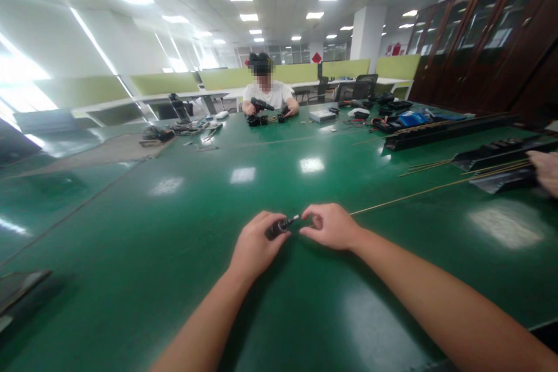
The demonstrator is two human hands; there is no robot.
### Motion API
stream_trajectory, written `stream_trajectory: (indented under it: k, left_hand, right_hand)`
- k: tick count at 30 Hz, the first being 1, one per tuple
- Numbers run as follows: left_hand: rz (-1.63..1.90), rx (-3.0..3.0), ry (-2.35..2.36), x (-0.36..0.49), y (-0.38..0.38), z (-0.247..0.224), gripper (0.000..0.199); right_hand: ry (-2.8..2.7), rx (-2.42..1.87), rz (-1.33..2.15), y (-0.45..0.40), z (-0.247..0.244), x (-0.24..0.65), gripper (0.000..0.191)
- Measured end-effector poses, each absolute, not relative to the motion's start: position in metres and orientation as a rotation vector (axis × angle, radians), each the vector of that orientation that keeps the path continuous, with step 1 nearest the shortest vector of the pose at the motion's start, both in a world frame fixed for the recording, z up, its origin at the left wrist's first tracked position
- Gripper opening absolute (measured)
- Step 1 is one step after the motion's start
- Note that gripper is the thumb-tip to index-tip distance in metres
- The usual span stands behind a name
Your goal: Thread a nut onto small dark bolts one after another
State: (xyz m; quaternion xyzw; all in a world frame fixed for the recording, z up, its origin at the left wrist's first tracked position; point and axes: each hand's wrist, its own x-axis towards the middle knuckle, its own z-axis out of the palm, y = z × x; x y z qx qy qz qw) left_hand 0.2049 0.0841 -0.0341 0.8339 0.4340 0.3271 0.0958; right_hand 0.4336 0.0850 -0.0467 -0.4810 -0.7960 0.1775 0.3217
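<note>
My left hand (257,244) is wrapped round a short black cylindrical tool (275,229) with a slim metal tip, which points right and slightly up. Its exact kind is not clear. Just right of that tip, my right hand (329,225) has its thumb and fingers curved and apart, with no object clearly visible between them. A thin brass-coloured rod (401,196) runs from behind my right hand toward the right side of the green table (183,279). Whether my right fingers touch the rod's near end is hidden.
Across the table a person (268,96) holds a black power drill (261,104). Another person's hand (544,171) is at the right edge, by black metal channels (501,181) and loose rods (429,167). Tools and parts (200,128) lie at the far left.
</note>
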Motion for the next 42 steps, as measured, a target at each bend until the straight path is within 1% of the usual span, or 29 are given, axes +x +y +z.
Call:
stream_trajectory:
  k: [6,10,15,22,26,42]
  left_hand:
    - [1.028,2.406,1.25,0.2106,0.0839,-0.0376,0.036]
    - [1.041,2.388,1.258,0.2109,0.084,-0.0381,0.024]
    - [1.054,2.394,1.208,0.2115,0.0832,-0.0375,0.02]
    - [1.027,2.376,1.208,0.2118,0.0833,-0.0375,0.019]
    - [1.035,2.37,1.173,0.2127,0.0822,-0.0359,0.018]
    - [1.048,2.387,1.081,0.2139,0.0813,-0.0375,0.022]
  right_hand:
    - [-2.088,-1.211,0.48,0.0849,-0.0504,0.4323,0.025]
    - [-2.089,-1.199,0.511,0.0843,-0.0511,0.4327,0.026]
    - [-2.09,-1.165,0.502,0.0832,-0.0503,0.4326,0.028]
    - [-2.107,-1.092,0.467,0.083,-0.0506,0.4304,0.03]
    - [-2.114,-1.051,0.443,0.0818,-0.0506,0.4295,0.029]
    - [-2.143,-1.01,0.408,0.0805,-0.05,0.4283,0.02]
